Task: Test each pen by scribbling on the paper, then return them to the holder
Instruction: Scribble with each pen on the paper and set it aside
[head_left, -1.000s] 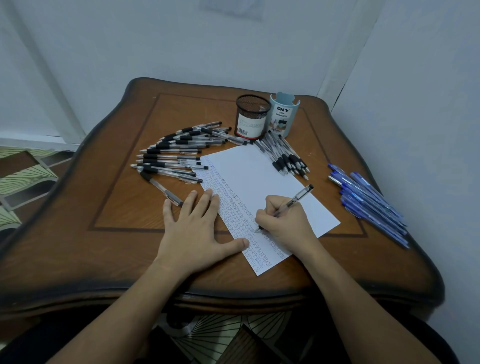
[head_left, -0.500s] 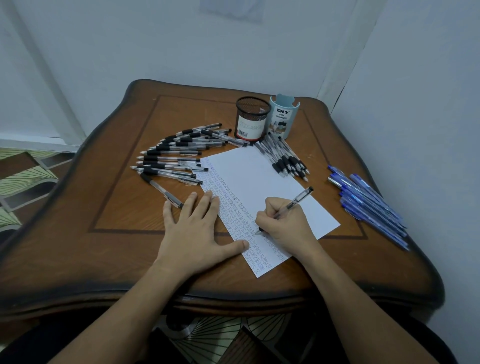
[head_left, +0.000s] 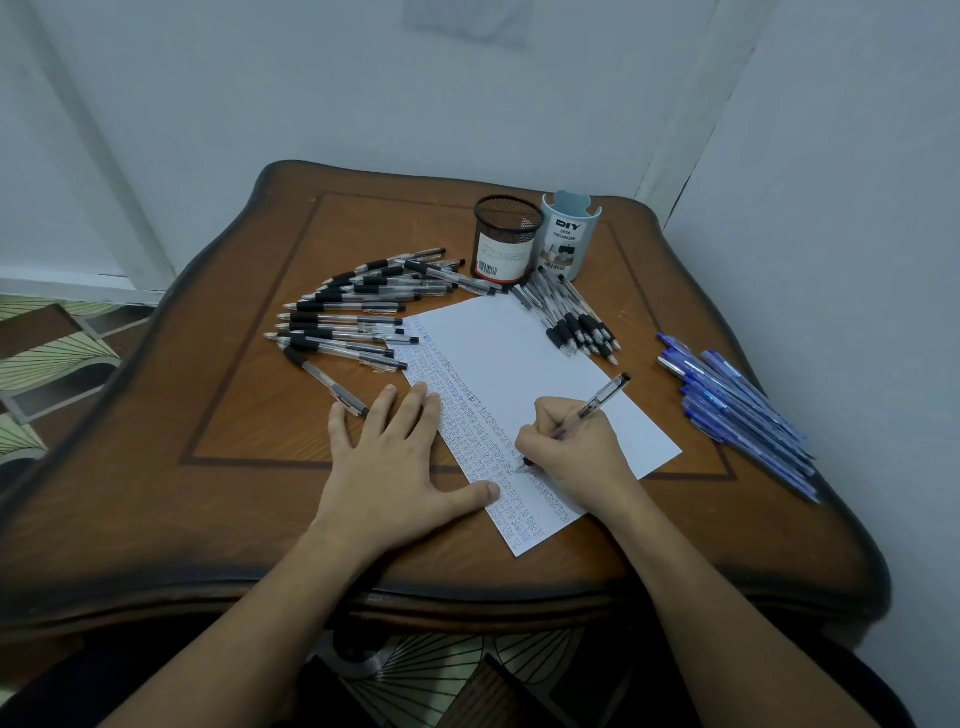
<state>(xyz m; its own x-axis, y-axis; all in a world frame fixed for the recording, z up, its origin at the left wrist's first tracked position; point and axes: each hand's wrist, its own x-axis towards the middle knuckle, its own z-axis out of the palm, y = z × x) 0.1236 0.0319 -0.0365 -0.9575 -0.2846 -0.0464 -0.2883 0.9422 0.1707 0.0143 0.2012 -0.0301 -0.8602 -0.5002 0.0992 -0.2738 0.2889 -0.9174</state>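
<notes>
A white sheet of paper lies on the wooden table, its left part filled with rows of small scribbles. My right hand grips a clear black-tipped pen, tip down on the paper near the sheet's lower middle. My left hand lies flat with spread fingers, its thumb and fingertips pressing the sheet's left edge. A black mesh holder and a pale blue DIY desk organizer stand at the back of the table.
Several black pens lie fanned out left of the paper, and one lone pen lies just beyond my left fingers. More black pens lie in front of the holders. Several blue pens lie at the right, by the wall.
My right hand has shifted slightly down the paper while writing with the pen. My left hand stays in place.
</notes>
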